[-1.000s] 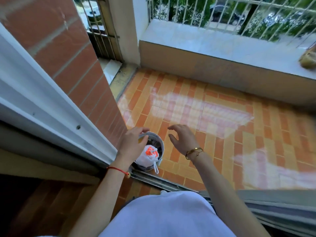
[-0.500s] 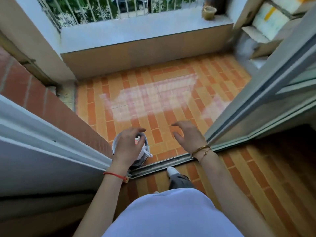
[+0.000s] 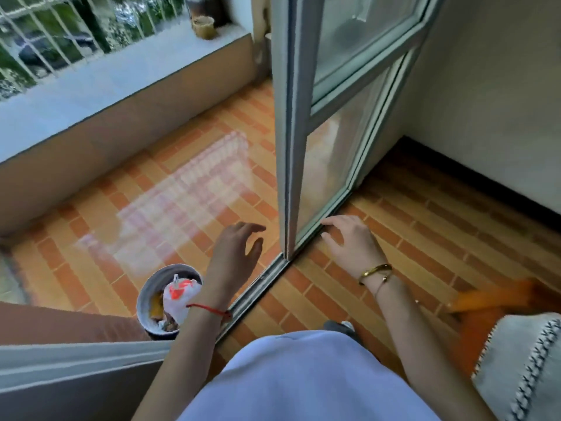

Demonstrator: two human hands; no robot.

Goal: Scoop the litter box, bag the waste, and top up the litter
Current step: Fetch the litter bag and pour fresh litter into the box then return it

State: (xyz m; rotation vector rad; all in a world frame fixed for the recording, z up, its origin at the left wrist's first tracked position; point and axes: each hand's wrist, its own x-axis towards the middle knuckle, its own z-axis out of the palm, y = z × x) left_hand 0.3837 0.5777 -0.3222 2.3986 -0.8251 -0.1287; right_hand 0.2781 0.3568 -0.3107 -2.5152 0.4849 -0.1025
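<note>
Head view: the left hand [image 3: 235, 250] hangs palm down over the tiled floor [image 3: 127, 226] of the balcony, with its fingers loosely spread and slightly bent. It holds nothing. Its thumb points toward the near edge of the door [image 3: 291, 147], close to it but apart. A red string [image 3: 209, 309] circles the left wrist, and the forearm runs back toward the white shirt [image 3: 303, 378] at the bottom of the frame.

The right hand [image 3: 349, 241] is stretched out on the indoor side of the door, palm down, fingers spread and empty. Its fingertips [image 3: 328, 221] reach the door's bottom rail; whether they touch it cannot be told. A gold bangle [image 3: 375, 271] sits on the right wrist. The two hands are apart, one on each side of the door's edge.

The bag [image 3: 180, 296], white with red print and knotted at the top, lies in a small round bin [image 3: 145, 302]. The bin stands on the balcony floor just beyond the track [image 3: 258, 287], beside a brick wall, and the left forearm crosses in front of its right rim.

A shoe [image 3: 340, 325] shows just past the shirt. At the lower right is a pale cushion [image 3: 522, 369] with stitched edging, next to a blurred orange shape [image 3: 491, 299]. Farther out, a ledge [image 3: 91, 95] runs under window bars [image 3: 45, 41], and a pot [image 3: 204, 27] stands on its right end.
</note>
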